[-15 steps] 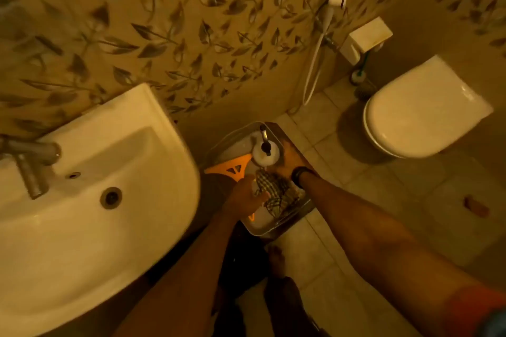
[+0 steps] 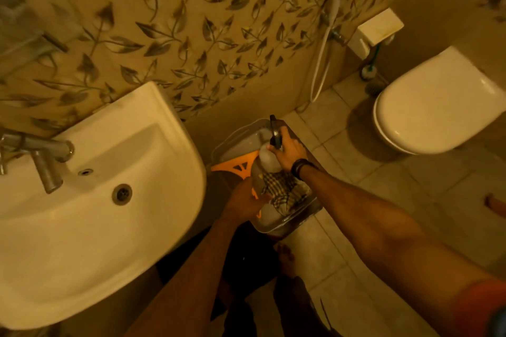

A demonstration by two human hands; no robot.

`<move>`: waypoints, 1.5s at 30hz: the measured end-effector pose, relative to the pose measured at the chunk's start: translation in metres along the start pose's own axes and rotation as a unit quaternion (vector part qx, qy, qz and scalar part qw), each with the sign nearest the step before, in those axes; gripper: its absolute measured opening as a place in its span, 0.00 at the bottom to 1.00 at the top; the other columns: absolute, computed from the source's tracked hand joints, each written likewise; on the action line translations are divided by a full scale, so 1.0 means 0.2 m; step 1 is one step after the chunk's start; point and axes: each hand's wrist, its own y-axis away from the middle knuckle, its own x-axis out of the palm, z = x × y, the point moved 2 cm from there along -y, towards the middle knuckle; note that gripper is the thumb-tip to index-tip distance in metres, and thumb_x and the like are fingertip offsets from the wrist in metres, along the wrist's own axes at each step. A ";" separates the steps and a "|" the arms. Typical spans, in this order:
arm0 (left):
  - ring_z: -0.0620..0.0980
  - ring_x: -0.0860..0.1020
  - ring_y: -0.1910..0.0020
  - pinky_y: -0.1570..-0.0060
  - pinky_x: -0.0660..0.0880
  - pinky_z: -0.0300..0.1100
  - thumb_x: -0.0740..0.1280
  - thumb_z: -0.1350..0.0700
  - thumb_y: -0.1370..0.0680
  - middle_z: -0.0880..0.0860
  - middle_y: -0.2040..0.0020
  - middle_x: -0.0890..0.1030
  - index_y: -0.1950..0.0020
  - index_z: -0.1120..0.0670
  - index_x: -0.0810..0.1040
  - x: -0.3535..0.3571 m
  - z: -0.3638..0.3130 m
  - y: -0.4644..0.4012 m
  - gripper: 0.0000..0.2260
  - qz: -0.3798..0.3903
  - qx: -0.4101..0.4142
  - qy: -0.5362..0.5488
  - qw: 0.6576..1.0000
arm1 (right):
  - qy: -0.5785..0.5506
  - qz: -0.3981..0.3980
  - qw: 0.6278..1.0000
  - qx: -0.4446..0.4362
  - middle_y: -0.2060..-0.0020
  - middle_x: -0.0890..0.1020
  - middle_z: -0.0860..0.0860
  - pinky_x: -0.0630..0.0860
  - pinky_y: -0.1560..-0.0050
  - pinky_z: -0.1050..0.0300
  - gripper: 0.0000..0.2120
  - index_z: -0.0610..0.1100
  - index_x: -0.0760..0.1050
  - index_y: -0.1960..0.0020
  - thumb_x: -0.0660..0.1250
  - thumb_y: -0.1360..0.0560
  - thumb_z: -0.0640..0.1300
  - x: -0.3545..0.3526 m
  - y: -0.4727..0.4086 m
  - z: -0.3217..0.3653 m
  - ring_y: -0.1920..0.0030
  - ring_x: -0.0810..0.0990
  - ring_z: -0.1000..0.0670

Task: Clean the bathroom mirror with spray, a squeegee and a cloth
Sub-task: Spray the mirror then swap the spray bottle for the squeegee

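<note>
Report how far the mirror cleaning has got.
Barely begun. Nothing cleaned shows; no mirror is in view. In hand: the right hand grips the spray bottle at its neck, over the clear plastic tub. The left hand reaches in by the orange squeegee and checkered cloth; its grip is unclear. Left: spraying, squeegeeing, wiping.

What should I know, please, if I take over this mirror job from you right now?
Right hand: grip on the spray bottle, at the tub on the floor.
Left hand: at the tub's near edge, on the squeegee handle; grip unclear.
Cloth: lying in the tub.
Done: nothing on the mirror, which is out of view.
Left: spray, squeegee, wipe.
</note>
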 end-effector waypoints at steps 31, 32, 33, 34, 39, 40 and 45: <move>0.50 0.79 0.45 0.49 0.80 0.50 0.75 0.26 0.46 0.46 0.43 0.80 0.33 0.45 0.69 -1.88 -0.65 1.83 0.47 -0.579 0.186 0.139 0.781 | -0.158 -0.049 0.881 -0.444 0.53 0.80 0.49 0.76 0.54 0.53 0.15 0.48 0.75 0.48 0.75 0.32 0.43 -0.72 1.44 3.12 0.52 0.79 0.47; 0.51 0.79 0.44 0.47 0.79 0.50 0.74 0.24 0.47 0.47 0.42 0.80 0.32 0.45 0.69 -1.94 -0.61 1.90 0.49 -0.592 0.181 0.138 0.773 | -0.161 -0.044 0.875 -0.454 0.54 0.80 0.49 0.77 0.56 0.55 0.14 0.46 0.75 0.48 0.74 0.32 0.41 -0.68 1.49 3.20 0.54 0.79 0.48; 0.53 0.79 0.41 0.44 0.78 0.50 0.71 0.22 0.48 0.48 0.40 0.80 0.31 0.46 0.69 -1.99 -0.58 1.96 0.51 -0.602 0.177 0.133 0.767 | -0.165 -0.039 0.870 -0.462 0.55 0.80 0.48 0.76 0.59 0.60 0.13 0.44 0.75 0.48 0.73 0.31 0.39 -0.64 1.54 3.26 0.56 0.78 0.49; 0.54 0.77 0.38 0.41 0.75 0.49 0.69 0.21 0.48 0.49 0.37 0.79 0.29 0.48 0.69 -2.05 -0.55 2.03 0.53 -0.614 0.172 0.124 0.761 | -0.167 -0.032 0.868 -0.467 0.56 0.80 0.48 0.74 0.63 0.64 0.13 0.42 0.76 0.47 0.71 0.30 0.37 -0.61 1.59 3.34 0.58 0.77 0.50; 0.56 0.76 0.37 0.39 0.71 0.48 0.78 0.31 0.39 0.52 0.37 0.80 0.31 0.54 0.70 -2.30 -0.44 2.25 0.44 -0.634 0.145 0.109 0.752 | -0.165 -0.017 0.853 -0.495 0.57 0.79 0.42 0.75 0.60 0.54 0.09 0.37 0.75 0.49 0.68 0.29 0.34 -0.48 1.79 3.67 0.60 0.76 0.47; 0.55 0.77 0.38 0.41 0.72 0.45 0.78 0.32 0.39 0.52 0.38 0.80 0.32 0.54 0.71 -2.34 -0.43 2.28 0.43 -0.635 0.144 0.108 0.751 | -0.166 -0.014 0.850 -0.500 0.58 0.79 0.43 0.75 0.60 0.54 0.08 0.38 0.75 0.51 0.68 0.29 0.34 -0.47 1.82 3.72 0.61 0.75 0.48; 0.52 0.82 0.45 0.55 0.74 0.36 0.76 0.28 0.41 0.50 0.43 0.83 0.33 0.51 0.73 -2.51 -0.38 2.41 0.44 -0.649 0.153 0.100 0.739 | -0.129 -0.026 0.847 -0.515 0.64 0.77 0.47 0.74 0.61 0.55 0.06 0.45 0.72 0.56 0.69 0.28 0.39 -0.42 1.92 3.96 0.61 0.76 0.47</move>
